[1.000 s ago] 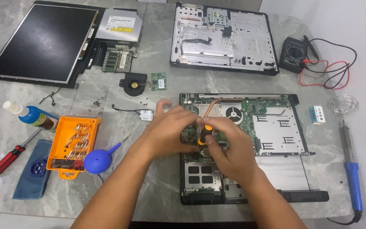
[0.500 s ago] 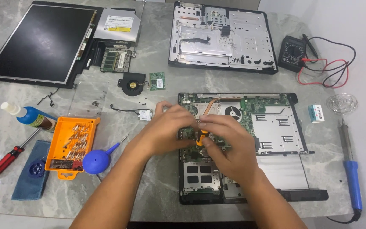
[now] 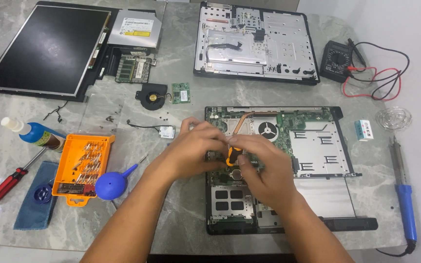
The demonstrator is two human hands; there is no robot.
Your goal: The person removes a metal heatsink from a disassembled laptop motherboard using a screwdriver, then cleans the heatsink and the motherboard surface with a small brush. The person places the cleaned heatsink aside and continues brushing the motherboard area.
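Observation:
An opened laptop base (image 3: 317, 146) with a green motherboard, copper heat pipe and fan lies in front of me. Both hands meet over its left half. My right hand (image 3: 264, 170) is closed around a small screwdriver with an orange and black handle (image 3: 233, 155), held upright over the board. My left hand (image 3: 196, 146) rests against the top of the same screwdriver, fingers curled on it. The screwdriver's tip is hidden by my fingers.
On the left lie an orange bit case (image 3: 81, 168), a blue dust blower (image 3: 110, 185), a red screwdriver (image 3: 8, 182), a blue bottle (image 3: 35, 134) and a blue cloth (image 3: 37, 202). Farther back: a screen panel (image 3: 45, 48), optical drive (image 3: 133, 29), loose fan (image 3: 152, 96), laptop cover (image 3: 254, 41). A multimeter (image 3: 337, 61) and soldering iron (image 3: 405, 195) lie right.
My hands have stayed over the same spot on the motherboard, with only slight finger movement on the screwdriver. Nothing else on the table has moved.

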